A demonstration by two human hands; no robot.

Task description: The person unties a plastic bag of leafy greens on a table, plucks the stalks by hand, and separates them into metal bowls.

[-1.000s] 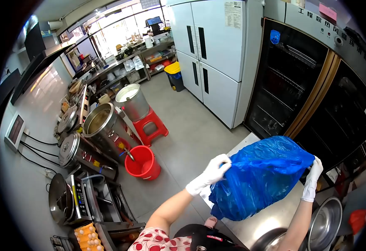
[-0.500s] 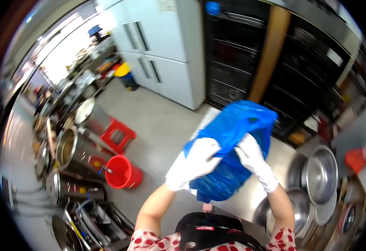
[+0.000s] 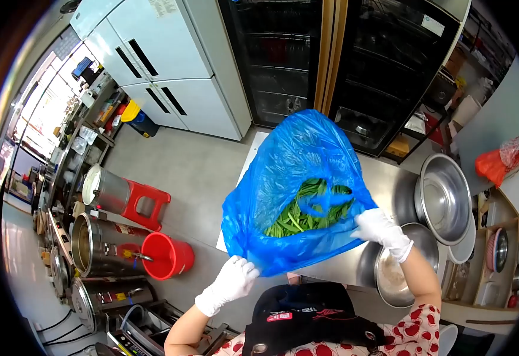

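A large blue plastic bag lies spread wide on the steel table. Through its mouth I see long green leafy vegetables, partly covered by a blue strip of the bag. My left hand, in a white glove, is closed on the bag's near left edge. At the near right edge, my right hand, gloved too, has its fingers closed on the plastic.
Steel basins stand on the table's right side. To the left on the floor are a red bucket, a red stool and several steel pots. Behind are a fridge and dark glass-door cabinets.
The bag was bunched up between both hands; now it is pulled open and the greens show. My hands have moved apart, left hand down and left, right hand to the right.
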